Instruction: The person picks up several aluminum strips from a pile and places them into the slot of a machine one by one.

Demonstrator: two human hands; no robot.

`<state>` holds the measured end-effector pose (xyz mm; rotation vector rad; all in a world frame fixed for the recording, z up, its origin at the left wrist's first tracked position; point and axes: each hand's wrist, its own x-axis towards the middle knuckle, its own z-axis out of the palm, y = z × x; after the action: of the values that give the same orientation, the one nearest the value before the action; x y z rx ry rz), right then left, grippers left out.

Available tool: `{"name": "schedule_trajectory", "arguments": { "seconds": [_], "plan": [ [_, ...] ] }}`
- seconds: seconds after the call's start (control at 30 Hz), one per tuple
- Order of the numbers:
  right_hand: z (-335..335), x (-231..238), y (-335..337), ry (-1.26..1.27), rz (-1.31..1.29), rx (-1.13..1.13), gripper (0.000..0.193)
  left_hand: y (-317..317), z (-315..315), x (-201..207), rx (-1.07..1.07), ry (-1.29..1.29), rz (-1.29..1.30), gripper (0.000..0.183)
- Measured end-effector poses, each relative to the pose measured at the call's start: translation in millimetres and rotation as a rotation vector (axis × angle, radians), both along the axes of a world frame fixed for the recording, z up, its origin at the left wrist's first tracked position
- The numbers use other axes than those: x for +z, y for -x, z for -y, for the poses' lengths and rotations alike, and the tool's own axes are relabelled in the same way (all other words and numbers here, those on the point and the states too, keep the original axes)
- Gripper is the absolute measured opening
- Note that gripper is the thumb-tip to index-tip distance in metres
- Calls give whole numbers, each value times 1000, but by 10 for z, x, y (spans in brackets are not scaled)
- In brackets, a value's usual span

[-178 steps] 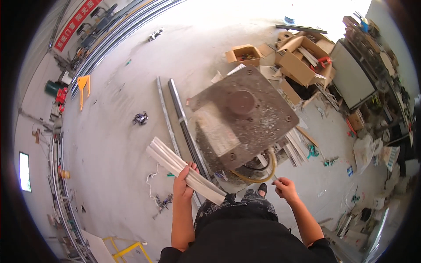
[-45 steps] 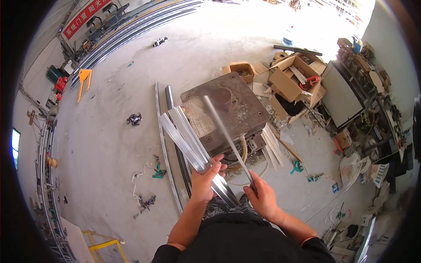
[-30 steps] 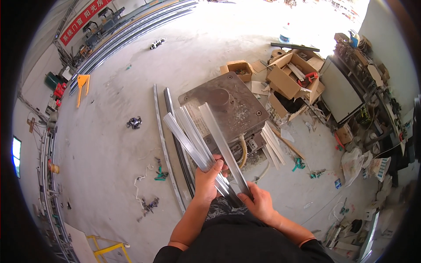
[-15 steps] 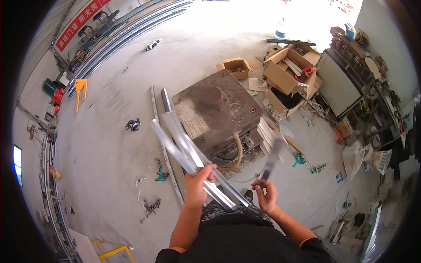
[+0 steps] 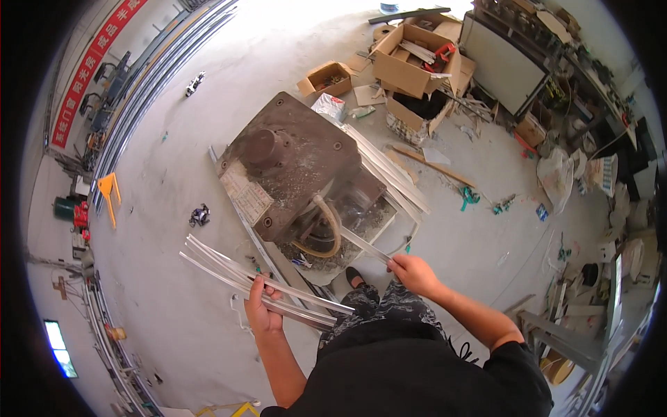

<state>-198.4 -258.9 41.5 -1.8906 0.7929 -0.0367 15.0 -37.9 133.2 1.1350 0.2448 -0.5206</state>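
Clutching a fanned bundle of pale metal strips [image 5: 313,297] in the left hand [image 5: 264,309], near-left of the brown steel machine [image 5: 306,142], probably sparing the right hand [image 5: 415,274]. Pinching a single strip [image 5: 365,244] there, angled in beside the machine's hose [image 5: 334,221]; hard to tell whether touching. Half a second ago, held right of the machine.

Several thin, silvery strips [image 5: 313,297] lie gripped together in the left hand [image 5: 264,306], slanting from upper left to lower right, their far ends fanned slightly apart. A single flat, pale strip [image 5: 366,246] is pinched at its near end by the right hand [image 5: 417,274] and points up and leftward. Its far end is at the near side of the brown, dusty machine [image 5: 306,146], beside the hose [image 5: 333,226]; whether it touches cannot be told.
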Motion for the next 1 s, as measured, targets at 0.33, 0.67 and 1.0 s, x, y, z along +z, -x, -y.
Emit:
{"name": "schedule_trajectory", "arguments": {
  "seconds": [0.33,0.67,1.0],
  "plan": [
    [472,-233,-303,-272,-103,53,33,6,-101,-48,70,-40,-44,20],
    [-31,-283,-466,-229,-7,-186,32,18,49,-119,45,-17,-73,21],
    [-2,-467,-579,-395,31,-147,33,130,58,-210,47,25,-98,18]
  ]
}}
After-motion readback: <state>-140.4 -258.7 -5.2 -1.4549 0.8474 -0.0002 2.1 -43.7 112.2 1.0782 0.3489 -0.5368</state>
